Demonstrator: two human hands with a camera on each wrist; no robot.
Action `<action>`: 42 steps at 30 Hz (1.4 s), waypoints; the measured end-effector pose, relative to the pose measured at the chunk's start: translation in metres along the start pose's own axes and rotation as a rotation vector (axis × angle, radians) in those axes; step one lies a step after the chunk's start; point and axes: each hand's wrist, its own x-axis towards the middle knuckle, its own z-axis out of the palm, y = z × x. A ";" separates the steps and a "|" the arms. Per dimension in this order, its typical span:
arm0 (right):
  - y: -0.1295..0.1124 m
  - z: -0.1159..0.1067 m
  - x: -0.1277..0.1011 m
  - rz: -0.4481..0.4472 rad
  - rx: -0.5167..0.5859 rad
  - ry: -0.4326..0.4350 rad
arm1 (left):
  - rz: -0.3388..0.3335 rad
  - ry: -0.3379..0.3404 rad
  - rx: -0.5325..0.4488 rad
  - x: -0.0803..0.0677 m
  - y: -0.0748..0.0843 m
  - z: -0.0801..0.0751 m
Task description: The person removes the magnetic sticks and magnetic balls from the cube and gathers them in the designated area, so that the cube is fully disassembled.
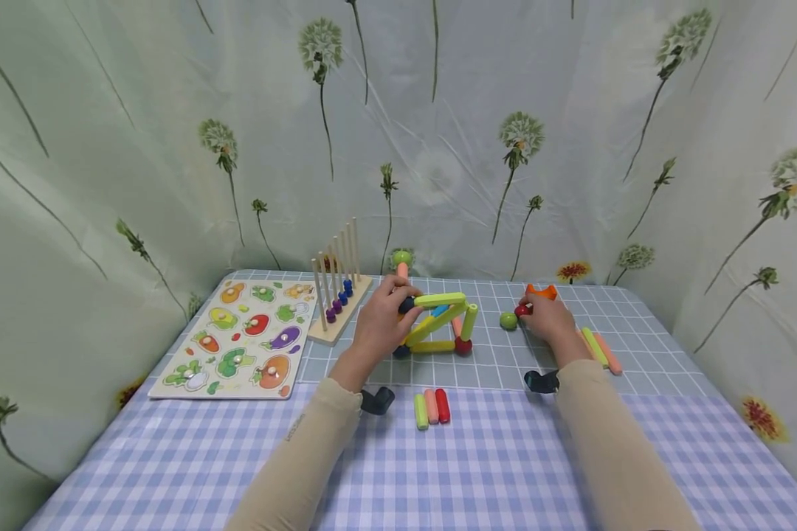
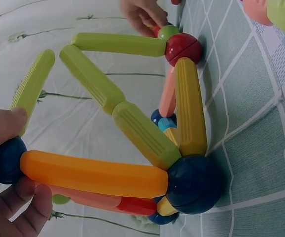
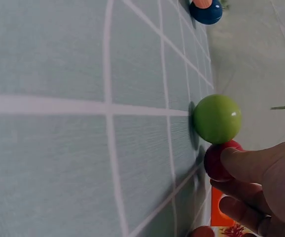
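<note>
My left hand grips a dark blue ball at an upper corner of a frame built of magnetic sticks and balls. From that ball run an orange stick and a lime stick. Lower corners of the frame include a large blue ball and a red ball on the table. Off to the right, my right hand pinches a smaller-looking red ball between thumb and fingers. Touching it is a green ball on the grey cloth.
Left of the frame are a wooden vegetable puzzle board and a peg rack with beads. Three short sticks lie in front. An orange piece stands behind my right hand; lime and salmon sticks lie right of it.
</note>
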 end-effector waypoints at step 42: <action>-0.080 -0.003 -0.057 -0.084 0.380 0.049 | 0.005 -0.003 -0.020 0.000 -0.003 -0.001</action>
